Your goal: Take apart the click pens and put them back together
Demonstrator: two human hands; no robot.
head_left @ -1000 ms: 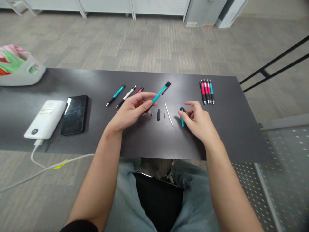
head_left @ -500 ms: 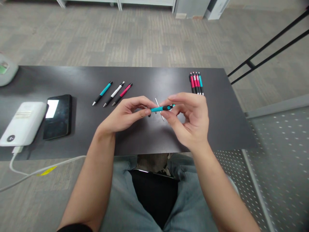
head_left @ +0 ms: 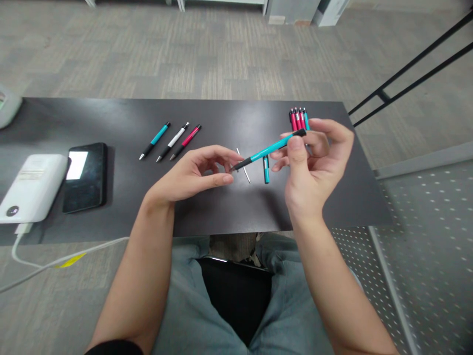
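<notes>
My right hand (head_left: 318, 165) pinches a teal ballpoint pen (head_left: 271, 149) near its black top end. The pen slants down to the left above the table. Its black-gripped tip end reaches the fingers of my left hand (head_left: 194, 172). Those fingers are apart, with the thumb below the tip; I cannot tell whether they touch it. On the table behind the pen lies a thin silver refill (head_left: 243, 166). A teal pen barrel (head_left: 266, 170) rests to the right of the refill, its upper end partly hidden by the held pen.
Teal, white and red pens (head_left: 173, 141) lie side by side beyond my left hand on the dark table (head_left: 229, 217). Several red and teal pens (head_left: 298, 118) are lined up at the back right. A black phone (head_left: 85, 177) and a white power bank (head_left: 35, 190) with a cable lie left.
My right hand has moved right and up, turning the teal pen so its full length shows. My left fingers have come off its barrel. The teal barrel on the table has come into view.
</notes>
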